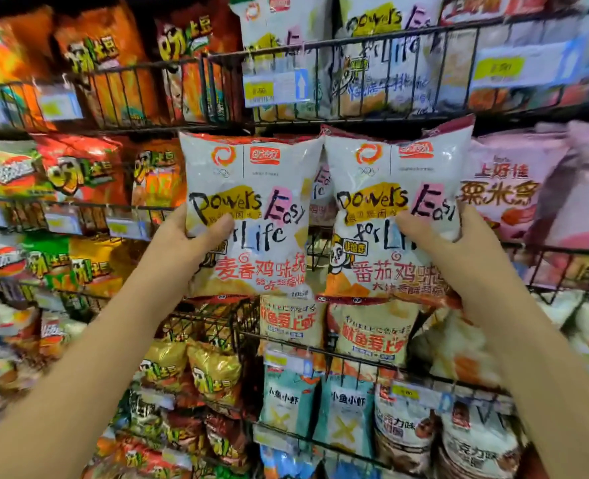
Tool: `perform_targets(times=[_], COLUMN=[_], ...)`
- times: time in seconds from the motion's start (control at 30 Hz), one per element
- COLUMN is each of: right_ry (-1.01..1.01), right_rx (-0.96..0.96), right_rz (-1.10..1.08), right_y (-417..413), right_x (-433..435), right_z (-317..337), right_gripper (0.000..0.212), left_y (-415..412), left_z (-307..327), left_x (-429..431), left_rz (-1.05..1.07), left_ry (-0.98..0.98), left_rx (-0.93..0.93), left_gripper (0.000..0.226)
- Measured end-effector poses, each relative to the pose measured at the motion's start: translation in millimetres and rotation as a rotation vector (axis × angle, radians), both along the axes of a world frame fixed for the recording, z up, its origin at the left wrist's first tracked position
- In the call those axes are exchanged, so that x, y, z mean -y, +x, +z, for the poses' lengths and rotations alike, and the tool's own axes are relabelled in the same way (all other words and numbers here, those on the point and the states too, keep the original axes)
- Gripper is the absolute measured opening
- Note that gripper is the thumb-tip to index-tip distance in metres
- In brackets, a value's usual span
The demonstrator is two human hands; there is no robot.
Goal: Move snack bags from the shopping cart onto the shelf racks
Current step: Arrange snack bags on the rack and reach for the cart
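Filling the whole view, row over row, the shelf racks (562, 249) look stuffed with bags, and that is where trouble may come from. The top wire rack (365, 38) holds white bags (382, 25) of the same kind as the two in the hands. It looks tight up there, so pushing two more in at once could squash them or tip one out over the wire. That rack is also high, and a long reach makes a slip more likely. The left snack bag (251, 188) and the right snack bag (389, 174) are both up in the air in front of the middle row. They are side by side and upright, with their top corners touching or nearly so. They rest on no rack yet. The shopping cart cannot be seen. The bags are puffy and shiny, so they could slide out if the hold gets loose, or pop if it gets too hard. The left hand (196, 236) grips the left snack bag by its outer edge, about halfway down. The right hand (452, 250) grips the right snack bag by its outer edge too. Each hand is partly closed round its bag. The left thumb (217, 226) and the right thumb (410, 219) press on the front. The other fingers are hidden behind the bags, so how they lie cannot be told.
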State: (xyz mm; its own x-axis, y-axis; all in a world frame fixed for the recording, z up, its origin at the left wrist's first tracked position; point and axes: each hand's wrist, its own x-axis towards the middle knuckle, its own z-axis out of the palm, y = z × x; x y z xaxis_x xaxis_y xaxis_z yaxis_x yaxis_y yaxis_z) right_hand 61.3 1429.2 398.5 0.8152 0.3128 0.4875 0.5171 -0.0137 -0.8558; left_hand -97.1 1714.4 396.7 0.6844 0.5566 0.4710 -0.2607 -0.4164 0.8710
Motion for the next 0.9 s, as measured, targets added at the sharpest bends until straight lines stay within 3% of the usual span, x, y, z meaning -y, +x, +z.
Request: perform_targets(times=[0.17, 0.2, 0.3, 0.33, 0.4, 0.53, 0.7, 0.9], right_ry=[-0.024, -0.022, -0.029, -0.022, 0.021, 0.113, 0.185, 0.135], right_rx=[0.008, 0.013, 0.0, -0.008, 0.009, 0.082, 0.18, 0.254], right_rz=[-0.098, -0.094, -0.155, -0.176, -0.17, -0.184, -0.208, -0.248], right_y=[-4.6, 5.3, 8.2, 9.9, 7.9, 4.9, 5.1, 23.7], right_x=[-5.2, -4.2, -12.3, -13.1, -17.3, -32.1, -47.7, -55.7], right_z=[8.7, 6.3, 12.4, 13.4, 20.0, 36.5, 51.3, 47.6], right_gripper=[0.052, 0.058, 0.106, 0.111, 0.103, 0.075, 0.049, 0.051], left_y=[22.3, 26.5, 39.7, 43.1, 49.8, 59.3, 64.7, 71.0], left_z=[6.7, 7.6, 11.6, 14.5, 20.9, 32.5, 37.7, 41.8], left_x=[-30.7, -34.5, -43.3, -45.7, -54.0, -67.0, -81.8, -87.9], left_rz=[-0.1, -0.112, -0.184, -0.216, -0.265, -0.243, -0.228, -0.261], left_ry=[0.019, 0.032, 0.024, 0.008, -0.032, -0.032, -0.026, 0.029], left_rx=[0.023, 0.035, 0.059, 0.066, 0.085, 0.154, 0.204, 0.249], left_gripper=[0.07, 0.066, 0.049, 0.046, 0.05, 0.079, 0.055, 0.049])
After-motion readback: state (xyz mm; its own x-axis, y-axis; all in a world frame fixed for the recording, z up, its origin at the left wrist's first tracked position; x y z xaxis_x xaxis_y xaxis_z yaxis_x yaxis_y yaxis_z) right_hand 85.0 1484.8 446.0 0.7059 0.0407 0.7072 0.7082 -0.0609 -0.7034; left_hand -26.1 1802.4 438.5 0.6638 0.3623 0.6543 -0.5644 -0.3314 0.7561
